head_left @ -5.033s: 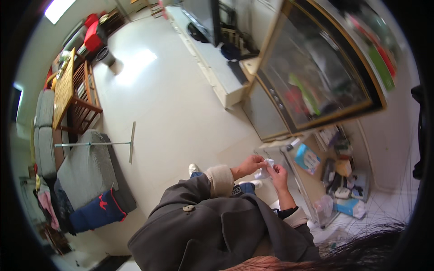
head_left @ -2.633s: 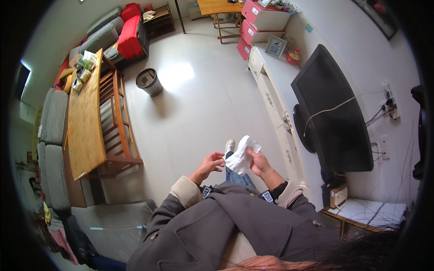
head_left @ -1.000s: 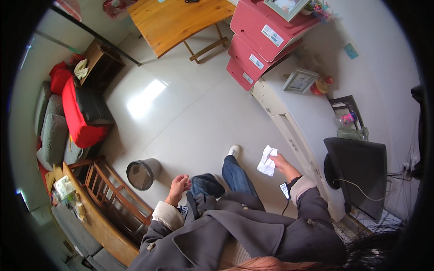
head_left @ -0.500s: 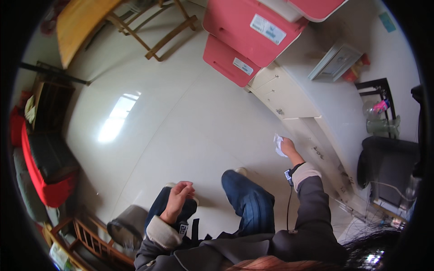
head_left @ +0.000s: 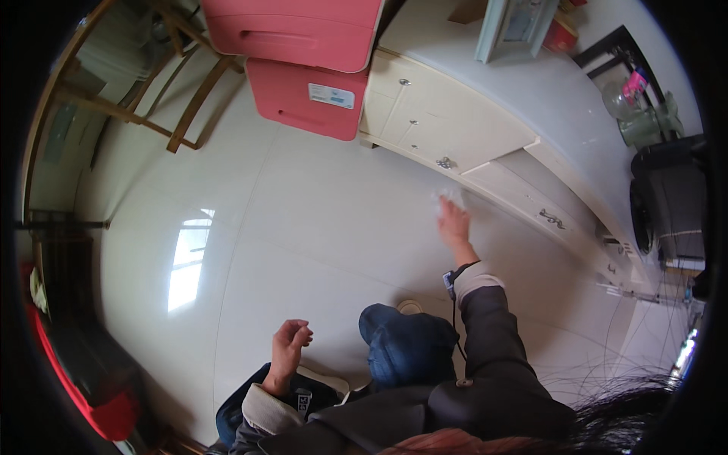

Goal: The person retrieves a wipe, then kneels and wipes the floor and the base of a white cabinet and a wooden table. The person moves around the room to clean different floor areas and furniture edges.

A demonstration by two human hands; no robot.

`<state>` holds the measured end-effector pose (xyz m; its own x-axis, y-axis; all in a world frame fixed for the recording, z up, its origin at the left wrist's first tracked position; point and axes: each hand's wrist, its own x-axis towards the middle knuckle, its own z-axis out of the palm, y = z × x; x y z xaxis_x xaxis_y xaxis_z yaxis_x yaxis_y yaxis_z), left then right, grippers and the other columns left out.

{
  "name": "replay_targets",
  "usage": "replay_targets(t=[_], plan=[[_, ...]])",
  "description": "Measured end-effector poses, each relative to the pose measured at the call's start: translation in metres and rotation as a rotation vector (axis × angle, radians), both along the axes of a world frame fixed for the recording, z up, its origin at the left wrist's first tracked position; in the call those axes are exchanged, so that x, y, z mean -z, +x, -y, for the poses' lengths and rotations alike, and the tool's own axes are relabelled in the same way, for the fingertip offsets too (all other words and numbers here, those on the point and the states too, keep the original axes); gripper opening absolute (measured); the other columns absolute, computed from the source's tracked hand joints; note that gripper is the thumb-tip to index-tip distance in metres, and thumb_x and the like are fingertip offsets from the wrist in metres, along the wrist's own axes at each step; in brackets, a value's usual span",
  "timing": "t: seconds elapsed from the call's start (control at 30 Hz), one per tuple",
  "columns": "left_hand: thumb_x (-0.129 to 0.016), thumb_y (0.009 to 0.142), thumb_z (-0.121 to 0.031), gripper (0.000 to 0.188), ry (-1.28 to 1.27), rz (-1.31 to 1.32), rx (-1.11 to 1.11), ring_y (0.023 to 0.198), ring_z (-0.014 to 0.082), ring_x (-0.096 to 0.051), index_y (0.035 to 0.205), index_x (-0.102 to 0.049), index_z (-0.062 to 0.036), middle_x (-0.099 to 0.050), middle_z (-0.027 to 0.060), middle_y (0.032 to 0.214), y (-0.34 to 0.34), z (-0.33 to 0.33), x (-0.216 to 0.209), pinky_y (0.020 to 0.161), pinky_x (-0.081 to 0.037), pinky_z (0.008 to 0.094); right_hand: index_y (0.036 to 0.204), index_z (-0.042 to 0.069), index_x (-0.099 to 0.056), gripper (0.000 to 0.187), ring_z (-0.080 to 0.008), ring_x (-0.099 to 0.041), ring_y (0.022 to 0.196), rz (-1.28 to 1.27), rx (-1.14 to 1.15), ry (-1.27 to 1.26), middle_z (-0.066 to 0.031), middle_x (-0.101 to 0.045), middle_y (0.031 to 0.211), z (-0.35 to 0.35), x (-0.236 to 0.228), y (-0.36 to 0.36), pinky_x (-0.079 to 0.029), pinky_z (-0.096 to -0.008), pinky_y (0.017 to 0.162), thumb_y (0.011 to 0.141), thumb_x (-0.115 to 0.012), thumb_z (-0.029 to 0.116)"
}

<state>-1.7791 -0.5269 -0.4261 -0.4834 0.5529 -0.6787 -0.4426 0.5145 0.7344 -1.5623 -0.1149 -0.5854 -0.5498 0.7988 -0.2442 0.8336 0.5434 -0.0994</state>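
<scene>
My right hand (head_left: pixel 455 226) reaches forward, low over the floor, in front of the white cabinet (head_left: pixel 485 125). Its fingers are closed on a crumpled white tissue (head_left: pixel 453 197), which is blurred and pale against the floor tiles. At the left, my left hand (head_left: pixel 287 349) hangs by my knee with its fingers curled in, and nothing shows in it. Both arms wear dark sleeves with light turned-back cuffs, and a small device with a cable sits on my right wrist.
Pink storage boxes (head_left: pixel 303 98) are stacked at the cabinet's far end. On its top stand a pale picture frame (head_left: pixel 516 30), a glass vase (head_left: pixel 651 125) and a black appliance (head_left: pixel 671 186). Wooden folding legs (head_left: pixel 193 114) stand far left; red cloth (head_left: pixel 114 415) lies near left.
The view has turned and leaned toward the cabinet. My right hand with the tissue has moved left and farther forward. My left hand stays near my knee, its fingers curled.
</scene>
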Motion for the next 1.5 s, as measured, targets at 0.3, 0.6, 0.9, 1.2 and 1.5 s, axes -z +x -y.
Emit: replay_targets(t=[0.3, 0.6, 0.9, 1.2, 1.5], plan=[[-0.059, 0.088, -0.017, 0.023, -0.127, -0.064, 0.189, 0.076, 0.0123, -0.059, 0.103, -0.057, 0.0005, -0.063, 0.0056, 0.084, 0.017, -0.009, 0.025, 0.068, -0.048, 0.0253, 0.14, 0.002, -0.029, 0.074, -0.0447, -0.022, 0.133, -0.153, 0.063, 0.021, -0.0296, -0.024, 0.143, 0.039, 0.079, 0.006, -0.021, -0.0525, 0.107, 0.086, -0.053, 0.046], [-0.057, 0.088, -0.014, 0.021, -0.254, -0.019, 0.057, 0.074, 0.0133, -0.06, 0.103, -0.058, 0.0012, -0.064, 0.0078, 0.084, 0.026, 0.002, 0.037, 0.067, -0.049, 0.026, 0.135, -0.009, -0.033, 0.073, -0.0422, -0.02, 0.135, -0.115, 0.133, 0.238, -0.0305, -0.026, 0.142, -0.05, 0.122, -0.043, -0.016, -0.0485, 0.111, 0.09, -0.043, 0.048], [-0.057, 0.088, -0.014, 0.021, -0.276, -0.034, 0.056, 0.074, 0.0131, -0.06, 0.103, -0.057, 0.002, -0.064, 0.008, 0.083, 0.028, -0.006, 0.036, 0.066, -0.049, 0.0256, 0.131, -0.013, -0.034, 0.075, -0.0429, -0.023, 0.133, -0.246, 0.024, 0.171, -0.0326, -0.03, 0.139, -0.053, 0.108, -0.041, -0.019, -0.0485, 0.11, 0.086, -0.052, 0.045], [-0.057, 0.089, -0.015, 0.021, -0.288, 0.037, -0.015, 0.074, 0.0126, -0.06, 0.103, -0.057, 0.0011, -0.063, 0.007, 0.083, 0.028, 0.001, 0.044, 0.067, -0.049, 0.0256, 0.123, -0.016, -0.041, 0.067, -0.0439, -0.037, 0.124, 0.05, 0.102, -0.286, -0.0327, -0.039, 0.131, -0.078, 0.099, -0.053, -0.028, -0.0466, 0.106, 0.088, -0.051, 0.041], [-0.057, 0.09, -0.016, 0.021, -0.247, 0.012, -0.04, 0.074, 0.0127, -0.06, 0.102, -0.057, 0.0008, -0.063, 0.0065, 0.082, 0.027, -0.001, 0.041, 0.067, -0.049, 0.0256, 0.124, -0.015, -0.041, 0.066, -0.0455, -0.036, 0.124, 0.041, 0.164, -0.316, -0.0336, -0.036, 0.133, -0.069, 0.085, -0.039, -0.026, -0.0456, 0.108, 0.088, -0.05, 0.04]])
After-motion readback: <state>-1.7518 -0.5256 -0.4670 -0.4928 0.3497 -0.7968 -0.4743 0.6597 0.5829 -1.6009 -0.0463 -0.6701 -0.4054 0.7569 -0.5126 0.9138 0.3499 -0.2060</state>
